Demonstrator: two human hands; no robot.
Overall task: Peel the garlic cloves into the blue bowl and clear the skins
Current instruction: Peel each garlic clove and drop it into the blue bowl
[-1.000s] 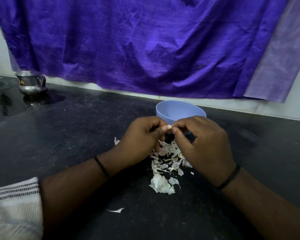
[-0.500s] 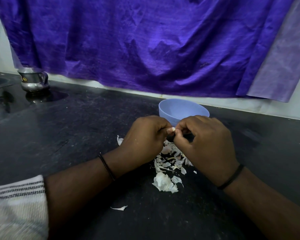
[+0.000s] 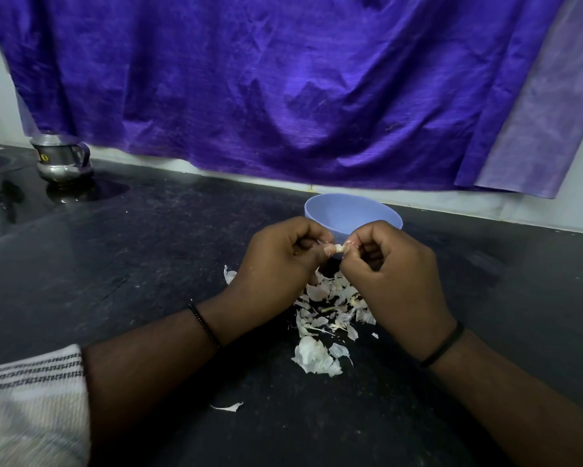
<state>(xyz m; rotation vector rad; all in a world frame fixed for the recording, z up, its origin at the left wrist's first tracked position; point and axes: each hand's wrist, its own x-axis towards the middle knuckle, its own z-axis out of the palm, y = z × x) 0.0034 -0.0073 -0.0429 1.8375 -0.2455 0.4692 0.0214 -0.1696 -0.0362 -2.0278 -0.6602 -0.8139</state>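
Dark stone counter point(image 3: 148, 281), blue bowl point(image 3: 347, 214), heap of garlic skins point(image 3: 320, 335), steel jug point(image 3: 62, 158)

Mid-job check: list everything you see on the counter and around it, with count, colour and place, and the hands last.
bowl: one, light blue, behind the hands, near the wall.
clove: one, pale, pinched between both hands' fingertips, above the counter.
skins: a pile, white, on the counter under and before the hands; single flakes lie to the left and nearer the camera.
jug: one, steel, far left by the wall.
cloth: one, purple, hanging on the wall.
counter: one, black.
left hand: grips the clove; black wristband.
right hand: pinches the clove; black wristband.
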